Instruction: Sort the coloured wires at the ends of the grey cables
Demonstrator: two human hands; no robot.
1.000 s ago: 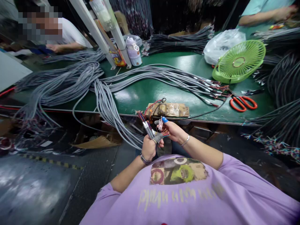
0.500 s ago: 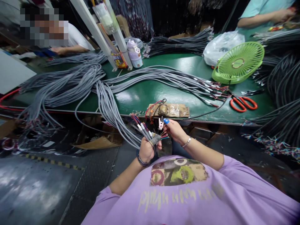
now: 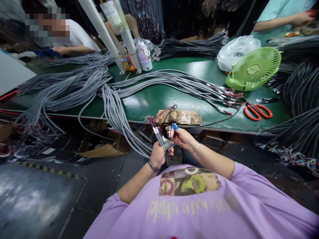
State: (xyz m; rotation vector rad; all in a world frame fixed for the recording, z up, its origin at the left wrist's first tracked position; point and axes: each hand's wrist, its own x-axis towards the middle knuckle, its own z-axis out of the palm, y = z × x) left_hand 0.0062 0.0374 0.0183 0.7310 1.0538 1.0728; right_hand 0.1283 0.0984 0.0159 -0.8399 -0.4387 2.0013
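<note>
My left hand [image 3: 159, 154] is closed around a bundle of grey cables [image 3: 129, 132]. Their stripped ends, with white sleeves and thin coloured wires [image 3: 151, 121], stick up above the fist. A grey wrapped part [image 3: 168, 144] pokes out toward the right, with fine orange and red wires [image 3: 176, 142] fanning from it. My right hand [image 3: 185, 138], its thumb capped in blue, pinches a small pink-and-white clip-like tool [image 3: 171, 131] beside those wires. Its other fingers are partly hidden behind the wires. Just beyond lies a taped cardboard piece [image 3: 189, 117] at the bench edge.
On the green bench [image 3: 139, 106] lie more grey cables [image 3: 169, 78], orange-handled scissors [image 3: 258, 112], a green fan [image 3: 253, 69], a plastic bag [image 3: 236, 51] and a bottle [image 3: 144, 58]. Black cables [image 3: 299, 89] pile up at right. Two people sit across the bench.
My left hand has moved slightly up and right, and the cable ends stand more upright. My right hand has shifted slightly left, bringing its fingers closer to the fine wires.
</note>
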